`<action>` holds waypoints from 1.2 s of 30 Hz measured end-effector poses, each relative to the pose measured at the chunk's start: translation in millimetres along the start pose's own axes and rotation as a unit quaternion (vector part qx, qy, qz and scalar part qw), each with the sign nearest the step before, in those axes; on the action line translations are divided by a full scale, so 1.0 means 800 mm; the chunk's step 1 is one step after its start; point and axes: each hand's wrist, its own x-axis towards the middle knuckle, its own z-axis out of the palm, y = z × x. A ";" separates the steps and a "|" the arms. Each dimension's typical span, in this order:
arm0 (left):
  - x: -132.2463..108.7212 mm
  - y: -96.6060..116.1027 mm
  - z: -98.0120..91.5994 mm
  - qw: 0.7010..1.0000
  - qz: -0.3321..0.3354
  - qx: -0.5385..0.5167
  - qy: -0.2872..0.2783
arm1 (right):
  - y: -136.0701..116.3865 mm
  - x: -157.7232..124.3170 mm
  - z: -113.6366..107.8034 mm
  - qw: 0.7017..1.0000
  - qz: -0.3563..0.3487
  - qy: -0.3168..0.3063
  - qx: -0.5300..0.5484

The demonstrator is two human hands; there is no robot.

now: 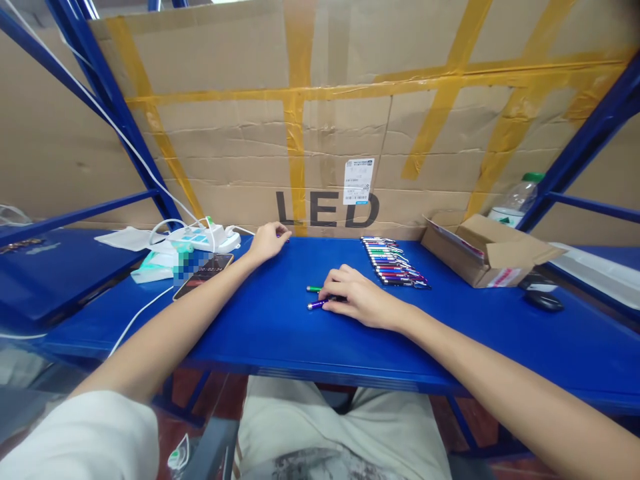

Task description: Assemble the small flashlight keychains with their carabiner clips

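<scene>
My left hand [271, 243] is at the far side of the blue table, near the cardboard. Its fingers are curled together, and a small dark purplish bit shows at the tips, too little to name. Nearer the table's middle, my right hand [353, 295] has its fingers bent around a purple pen [317, 305], whose metallic end sticks out to the left. Just beyond that, a green pen [313, 289] pokes out from under the same fingers; most of both is hidden. Right of this hand lies a neat row of pens [393, 261] in several colours.
Behind the table stands a large taped cardboard panel [240, 147] marked LED. A phone [210, 270], a white power strip [197, 237] and cables are at left. At right are an open cardboard box [493, 250], a black mouse [544, 301] and a plastic bottle [520, 199].
</scene>
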 end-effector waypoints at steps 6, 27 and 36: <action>-0.039 0.029 0.010 0.967 -0.007 -0.249 -0.053 | -0.005 0.000 -0.002 1.000 -0.001 0.017 0.025; -0.079 0.046 0.003 0.882 -0.045 -0.458 -0.096 | 0.036 0.000 -0.009 0.980 0.104 0.143 0.086; -0.081 0.054 -0.004 0.828 -0.069 -0.530 -0.171 | 0.042 -0.002 -0.005 0.989 0.069 0.127 0.032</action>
